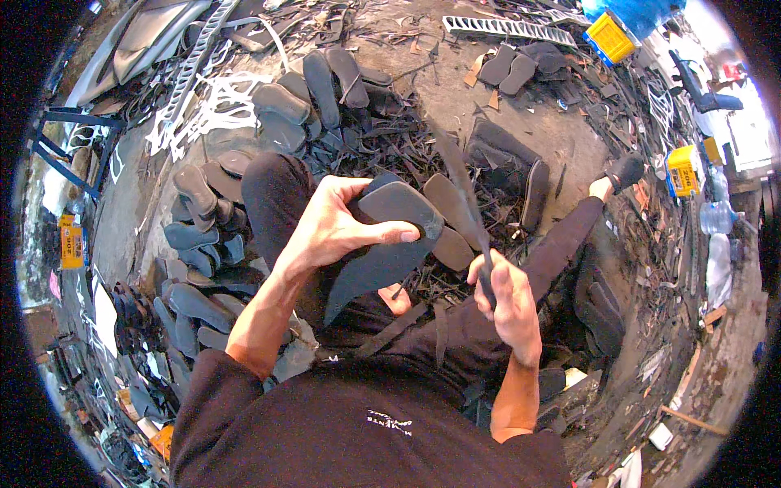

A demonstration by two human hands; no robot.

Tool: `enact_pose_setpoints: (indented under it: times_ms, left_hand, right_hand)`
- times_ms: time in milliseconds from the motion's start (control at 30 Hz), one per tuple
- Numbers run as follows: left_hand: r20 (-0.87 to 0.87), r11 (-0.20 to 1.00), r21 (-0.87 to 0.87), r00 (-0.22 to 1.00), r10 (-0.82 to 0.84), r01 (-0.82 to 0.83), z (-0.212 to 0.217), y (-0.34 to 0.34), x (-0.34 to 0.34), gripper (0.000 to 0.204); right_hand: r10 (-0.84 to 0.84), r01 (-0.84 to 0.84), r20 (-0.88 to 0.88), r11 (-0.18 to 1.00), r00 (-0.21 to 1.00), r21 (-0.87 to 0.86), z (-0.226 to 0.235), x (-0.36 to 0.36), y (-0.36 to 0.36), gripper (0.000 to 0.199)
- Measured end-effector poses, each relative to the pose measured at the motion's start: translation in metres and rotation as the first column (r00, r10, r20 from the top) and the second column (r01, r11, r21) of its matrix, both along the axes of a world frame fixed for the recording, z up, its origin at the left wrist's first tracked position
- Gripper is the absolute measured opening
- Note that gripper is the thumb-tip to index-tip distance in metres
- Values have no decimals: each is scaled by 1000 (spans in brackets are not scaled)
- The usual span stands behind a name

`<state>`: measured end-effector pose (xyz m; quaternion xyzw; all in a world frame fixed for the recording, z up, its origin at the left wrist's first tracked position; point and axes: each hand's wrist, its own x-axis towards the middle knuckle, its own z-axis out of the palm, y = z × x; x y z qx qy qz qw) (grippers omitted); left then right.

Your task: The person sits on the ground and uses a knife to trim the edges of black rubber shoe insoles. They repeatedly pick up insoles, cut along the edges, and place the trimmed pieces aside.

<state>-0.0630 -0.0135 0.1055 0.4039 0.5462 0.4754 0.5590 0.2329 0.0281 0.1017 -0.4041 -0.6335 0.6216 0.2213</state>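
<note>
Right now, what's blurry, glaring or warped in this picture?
Head view, all three: the long blade in the right hand looks smeared toward its tip; glare washes out the upper right edge; the scene bends toward a dark round border.

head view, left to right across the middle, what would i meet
Yellow box, pile of dark-grey sole-shaped pieces, left hand holding a flat grey rounded piece, right hand gripping a long dark knife-like tool, foot in dark footwear, second yellow box, clear plastic bottle

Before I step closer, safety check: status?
Left grip: flat grey sole-shaped piece over larger dark sheet. Right grip: long dark blade-like tool. Dark scrap strips heaped beyond.
</note>
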Motion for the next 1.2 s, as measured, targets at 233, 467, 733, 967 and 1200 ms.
enact_pose_setpoints:
  times_ms: [233,467,733,967,1200]
  left_hand:
    - [-565,930,189,810,-160,316,14,3,24,47]
    - [-34,342,594,402,915,-728,-14,-18,59,77]
    - [355,534,-168,455,817,-829,-29,1,68,62]
    - [396,556,-197,453,799,-808,-27,-9,58,59]
    - [388,644,-178,549,740,-744,-41,-43,54,50]
  right_hand:
    - [-172,167,-12,970,985,-177,1,-23,-19,32]
    - [-579,537,-230,814,782,-223,-4,-63,-30,32]
    - [-209,201,25,963,978,181,-39,-62,-59,25]
    - [-206,99,315,941,927,323,-54,-3,-106,40]
    - [-16,-56,318,975,948,215,-19,-46,-63,44]
